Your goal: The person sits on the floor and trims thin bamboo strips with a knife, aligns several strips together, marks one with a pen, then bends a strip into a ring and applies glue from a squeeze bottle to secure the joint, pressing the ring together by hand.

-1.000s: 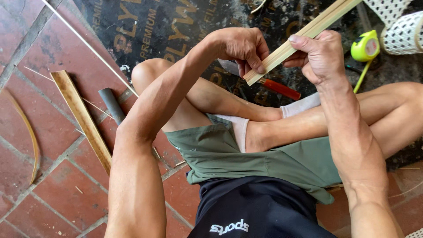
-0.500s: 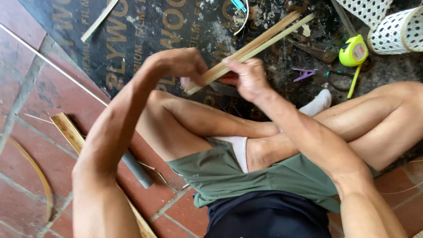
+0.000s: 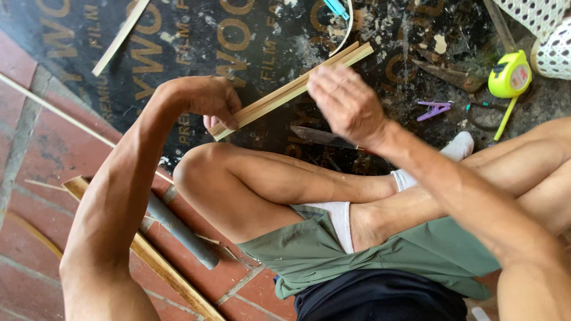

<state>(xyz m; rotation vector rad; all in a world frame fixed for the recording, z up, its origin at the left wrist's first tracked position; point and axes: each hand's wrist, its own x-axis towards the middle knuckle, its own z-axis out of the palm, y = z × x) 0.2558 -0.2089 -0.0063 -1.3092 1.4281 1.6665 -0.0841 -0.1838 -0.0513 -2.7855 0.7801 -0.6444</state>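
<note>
Gripping one end of a pair of bamboo strips point(image 3: 291, 90) above a dark printed mat.

Fingers of the left hand point(image 3: 217, 107) are curled tight round the lower end of the strips, which slant up and away over the mat point(image 3: 196, 35); the right hand point(image 3: 345, 101) hovers just beside their upper part, fingers loosely spread and holding nothing. To do this well, I judge the two strips should be kept flush and the left grip firm, clear of the knife point(image 3: 324, 138) lying on the mat near the knee. Farther out lie a purple clip point(image 3: 434, 109), shears point(image 3: 449, 74) and a yellow tape measure point(image 3: 510, 75). A white woven basket point(image 3: 544, 30) sits at the top right corner; its inside cannot be seen. A grey pipe point(image 3: 178, 229) and a wooden slat point(image 3: 160, 264) rest on the brick floor.
</note>
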